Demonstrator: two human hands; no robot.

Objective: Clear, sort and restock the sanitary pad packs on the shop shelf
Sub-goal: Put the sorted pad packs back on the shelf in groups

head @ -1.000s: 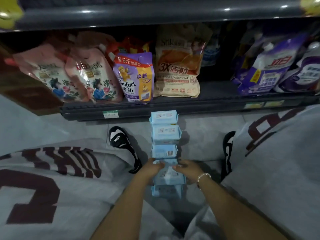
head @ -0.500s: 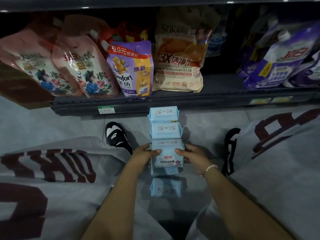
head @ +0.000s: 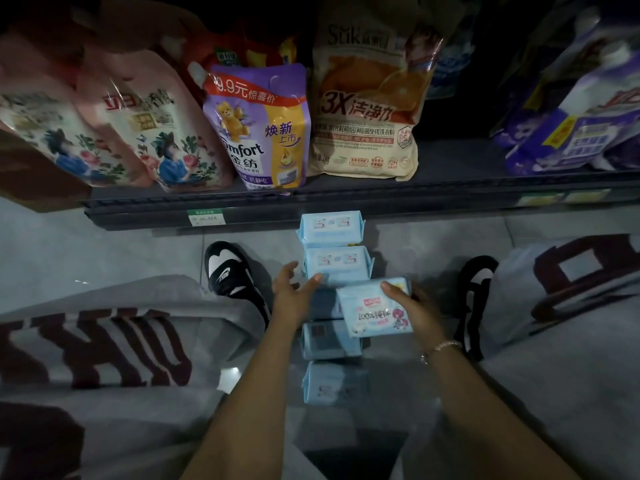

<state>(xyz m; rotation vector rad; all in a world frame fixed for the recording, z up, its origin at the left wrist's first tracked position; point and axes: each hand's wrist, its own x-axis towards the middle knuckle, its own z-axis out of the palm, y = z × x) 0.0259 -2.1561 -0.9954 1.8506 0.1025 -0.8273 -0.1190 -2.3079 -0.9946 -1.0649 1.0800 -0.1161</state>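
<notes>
Pad packs on the floor: five pale blue packs in a row running from the shelf edge toward the person; far pack [head: 331,227], second pack [head: 337,264], a third [head: 323,304] largely hidden, a fourth [head: 330,340], and the nearest [head: 334,382] in shadow.
Lifted pack: one more pale blue pack [head: 375,308], printed face up, tilted, over the middle of the row and covering part of the third pack.
Pack count: six in all, though the dim light makes the hidden third one hard to be sure of.
Right hand [head: 414,306]: grips the lifted pack, thumb on top and fingers curled under its right edge; a bead bracelet [head: 441,348] on the wrist.
Left hand [head: 294,289]: fingers spread and relaxed, holding nothing, fingertips at the near left corner of the second pack.
Shelf [head: 346,202]: dark bottom shelf carrying laundry refill pouches; two pink floral pouches [head: 114,133], one purple Comfort pouch [head: 258,129], one beige orange-printed bag [head: 367,109], purple-white pouches [head: 571,126] at the right.
Shoes: two black-and-white slides, left [head: 233,277] and right [head: 474,299], on either side of the row.
</notes>
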